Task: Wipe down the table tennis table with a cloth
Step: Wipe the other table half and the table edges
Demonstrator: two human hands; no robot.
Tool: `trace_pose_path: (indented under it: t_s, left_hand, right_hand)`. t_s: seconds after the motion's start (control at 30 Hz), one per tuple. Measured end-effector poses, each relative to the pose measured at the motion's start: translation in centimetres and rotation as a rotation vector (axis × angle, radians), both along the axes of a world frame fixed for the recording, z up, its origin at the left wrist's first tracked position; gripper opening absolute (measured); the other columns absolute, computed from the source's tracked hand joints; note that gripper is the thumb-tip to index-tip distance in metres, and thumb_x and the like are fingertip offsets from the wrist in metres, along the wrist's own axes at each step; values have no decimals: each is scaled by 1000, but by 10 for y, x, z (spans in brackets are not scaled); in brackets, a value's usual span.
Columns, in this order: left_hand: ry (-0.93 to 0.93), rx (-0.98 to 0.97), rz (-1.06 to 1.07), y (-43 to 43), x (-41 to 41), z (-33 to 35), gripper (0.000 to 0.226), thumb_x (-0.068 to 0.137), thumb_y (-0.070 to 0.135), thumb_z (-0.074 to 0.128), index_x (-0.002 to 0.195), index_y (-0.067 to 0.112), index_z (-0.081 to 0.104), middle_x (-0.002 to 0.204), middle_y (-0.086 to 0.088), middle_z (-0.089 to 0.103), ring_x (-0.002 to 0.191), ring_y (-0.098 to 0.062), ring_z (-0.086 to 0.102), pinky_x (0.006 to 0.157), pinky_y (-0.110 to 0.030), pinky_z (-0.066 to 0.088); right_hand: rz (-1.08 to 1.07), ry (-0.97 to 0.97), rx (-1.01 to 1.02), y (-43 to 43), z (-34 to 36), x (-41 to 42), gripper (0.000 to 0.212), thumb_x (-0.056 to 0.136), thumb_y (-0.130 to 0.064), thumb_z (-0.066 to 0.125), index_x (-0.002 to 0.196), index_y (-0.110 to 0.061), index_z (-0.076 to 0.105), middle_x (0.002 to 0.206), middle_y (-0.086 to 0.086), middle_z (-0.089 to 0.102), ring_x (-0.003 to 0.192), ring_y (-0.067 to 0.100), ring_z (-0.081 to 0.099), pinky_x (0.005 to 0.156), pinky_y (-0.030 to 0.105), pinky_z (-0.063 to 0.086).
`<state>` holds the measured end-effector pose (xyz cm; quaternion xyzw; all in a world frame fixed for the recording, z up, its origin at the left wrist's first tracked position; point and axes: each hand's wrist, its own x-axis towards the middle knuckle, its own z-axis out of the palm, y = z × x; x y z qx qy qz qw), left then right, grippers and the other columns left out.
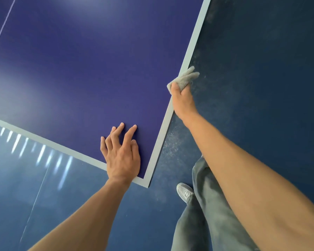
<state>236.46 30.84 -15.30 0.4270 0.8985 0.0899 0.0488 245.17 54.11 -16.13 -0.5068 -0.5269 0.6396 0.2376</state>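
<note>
Our right hand (181, 98) squeezes a bunched gray cloth (184, 78) against the white side edge of the blue table tennis table (80, 69). Our left hand (121, 153) rests flat near the table's corner, fingers spread. Beside the table stand our gray pants (207, 205) and white shoe (185, 192).

I find nothing readable, no text, brand or number on the table (83, 73), none on the shoe (184, 192) at five o'clock

There were one counter (80, 78), one grey cloth (186, 78), one white shoe (185, 192) and two hands: the left hand (123, 156) and the right hand (181, 98).
</note>
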Motion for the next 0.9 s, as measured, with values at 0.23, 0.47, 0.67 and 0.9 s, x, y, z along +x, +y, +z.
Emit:
trace_pose_path:
  t_s: [0.23, 0.47, 0.67, 0.9]
  left_hand:
    - [55, 29, -49, 39, -7, 11, 40, 99, 18, 43, 135, 23, 62, 136, -11, 50, 127, -32, 45, 125, -59, 14]
    - [-38, 76, -280, 176, -16, 28, 44, 99, 9, 51, 140, 20, 62, 149, -10, 51, 141, -34, 44, 125, -59, 17]
    - [-70, 84, -329, 309, -31, 25, 48, 104, 13, 45, 148, 28, 54, 161, -5, 39, 152, -31, 28, 127, -57, 8]
    - [-75, -63, -520, 403, -54, 11, 51, 105, 19, 41, 152, 37, 48, 165, -2, 32, 155, -31, 21, 126, -58, 5]
  right_hand:
    - [-73, 67, 30, -106, 4, 14, 68, 105, -27, 40, 164, -11, 9, 115, 14, 56, 104, 17, 58, 108, 38, 46]
    - [-108, 133, -44, -65, 1, 8, 70, 104, -26, 44, 164, -8, 12, 167, 7, 29, 150, 11, 35, 121, 28, 32]
    - [-229, 72, -2, 119, -5, -20, 51, 104, -14, 49, 152, -3, 34, 141, 11, 55, 125, 16, 54, 105, 21, 41]
    - [-61, 133, -100, 61, 0, 1, 74, 109, -28, 43, 165, -20, -4, 167, 9, 23, 153, 15, 27, 126, 37, 26]
